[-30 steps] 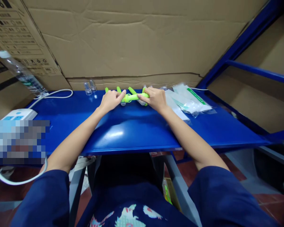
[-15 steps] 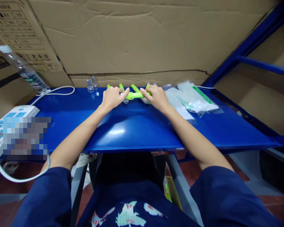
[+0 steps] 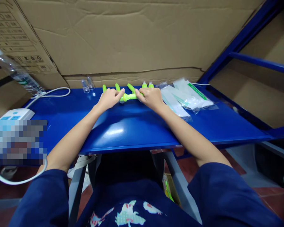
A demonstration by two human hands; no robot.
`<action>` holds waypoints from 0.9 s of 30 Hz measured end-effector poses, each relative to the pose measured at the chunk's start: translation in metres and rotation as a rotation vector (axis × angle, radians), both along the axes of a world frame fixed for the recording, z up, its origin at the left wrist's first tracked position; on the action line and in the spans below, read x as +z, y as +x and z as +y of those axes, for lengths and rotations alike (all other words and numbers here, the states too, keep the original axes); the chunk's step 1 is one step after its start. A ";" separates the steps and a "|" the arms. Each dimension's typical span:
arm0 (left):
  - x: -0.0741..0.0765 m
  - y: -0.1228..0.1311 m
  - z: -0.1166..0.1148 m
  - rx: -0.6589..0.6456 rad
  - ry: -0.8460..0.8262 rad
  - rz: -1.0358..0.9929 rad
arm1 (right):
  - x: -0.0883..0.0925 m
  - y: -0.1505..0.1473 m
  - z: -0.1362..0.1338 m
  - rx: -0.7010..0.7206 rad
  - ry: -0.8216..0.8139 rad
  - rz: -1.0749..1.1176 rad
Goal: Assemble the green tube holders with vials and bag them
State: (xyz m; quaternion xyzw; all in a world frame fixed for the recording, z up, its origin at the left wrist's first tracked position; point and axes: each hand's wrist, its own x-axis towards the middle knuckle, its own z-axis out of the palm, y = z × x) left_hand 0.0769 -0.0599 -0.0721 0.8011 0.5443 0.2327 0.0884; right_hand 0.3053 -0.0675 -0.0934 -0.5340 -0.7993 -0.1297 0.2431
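Note:
Between my two hands lies a lime-green stick-like handle (image 3: pixel 130 96), held level just above the table. My left hand (image 3: pixel 109 99) is closed round its left end, thumb pointing right; its fingertips are hidden. My right hand (image 3: pixel 151 97) grips the right end, with the thumb along it. Behind my hands are several more lime-green handles (image 3: pixel 117 87), partly covered by my fingers. Two with clear tips (image 3: pixel 144 84) stand beyond my right hand. Further left, a pair of clear plastic caps (image 3: pixel 85 86) stand upright on the blue table (image 3: pixel 132 126).
Clear plastic bags (image 3: pixel 196 99) with white and green contents lie to the right. On the left are a leaning water bottle (image 3: pixel 19 74), a white power strip (image 3: pixel 20 114) and a white cable (image 3: pixel 67 91). Cardboard (image 3: pixel 137 37) walls the back; a blue frame (image 3: pixel 260 61) rises at right.
My left hand's thumb and fingers now meet the handle's left end, where a clear piece showed between them before. The whole view has shifted slightly, so things appear further left.

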 end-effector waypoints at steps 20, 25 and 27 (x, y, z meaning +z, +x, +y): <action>0.005 -0.002 -0.006 0.155 0.134 0.175 | -0.009 0.010 0.011 0.184 -0.110 0.047; 0.004 0.001 -0.008 0.104 0.145 0.201 | -0.003 0.013 0.009 0.168 -0.178 0.122; 0.003 0.003 -0.009 0.106 0.181 0.218 | 0.001 0.015 0.009 0.194 -0.233 0.155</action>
